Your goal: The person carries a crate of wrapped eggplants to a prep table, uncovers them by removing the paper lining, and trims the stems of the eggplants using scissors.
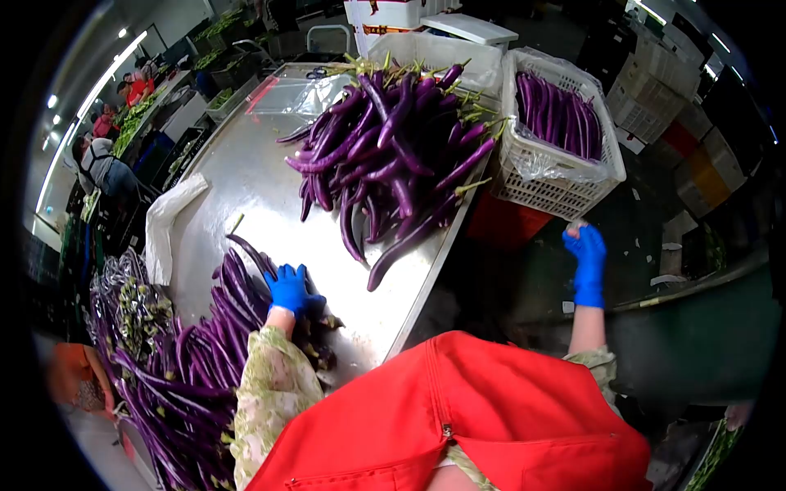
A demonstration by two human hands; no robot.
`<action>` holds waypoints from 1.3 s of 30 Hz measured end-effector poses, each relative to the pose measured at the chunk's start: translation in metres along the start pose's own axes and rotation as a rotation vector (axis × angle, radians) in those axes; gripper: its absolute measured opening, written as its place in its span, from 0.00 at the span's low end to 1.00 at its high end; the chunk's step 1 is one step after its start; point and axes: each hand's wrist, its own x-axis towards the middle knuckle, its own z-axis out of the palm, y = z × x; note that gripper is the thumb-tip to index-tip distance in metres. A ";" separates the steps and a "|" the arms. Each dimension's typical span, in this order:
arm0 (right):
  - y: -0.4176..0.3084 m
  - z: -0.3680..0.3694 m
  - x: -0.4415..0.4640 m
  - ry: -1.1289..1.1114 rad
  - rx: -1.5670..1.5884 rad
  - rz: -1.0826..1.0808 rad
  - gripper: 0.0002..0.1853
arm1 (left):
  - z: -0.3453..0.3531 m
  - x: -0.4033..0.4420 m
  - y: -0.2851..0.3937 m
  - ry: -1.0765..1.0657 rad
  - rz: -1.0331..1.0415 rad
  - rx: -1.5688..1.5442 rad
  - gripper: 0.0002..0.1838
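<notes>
Centrally, a loose pile of long purple eggplants [385, 151] lies on the far part of a metal worktable [254, 200]; a second heap of eggplants [209, 344] covers its near left side. The left hand [291, 288], in a blue glove, lies palm down on the right margin of this second heap, fingers spread rather than wrapped around anything, a posture that suggests steadying or feeling for a fruit. The right hand [584, 245], also gloved, is well apart from it, beyond the table edge and below a white plastic crate [557, 184]; its fingers appear bent inward, but whether they enclose anything cannot be told.

Orientation: beside the left hand, one eggplant [252, 254] points its green stalk toward the far left, its long axis slanting back under the fingers. Neighbouring fruits in the heap lie roughly side by side. In the central pile the axes cross; the nearest fruit [405, 247] has its stalk toward the far right and its blunt end toward the wearer. The crated eggplants [561, 114] lie nearly parallel, running away from the wearer, presumably to pack closely, while the clear film liner [547, 167] probably guards their skins against the crate's lattice.
</notes>
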 end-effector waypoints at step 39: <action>0.066 0.450 0.515 -1.312 -0.391 -0.026 0.21 | -0.045 0.022 0.147 0.525 -0.762 -0.075 0.24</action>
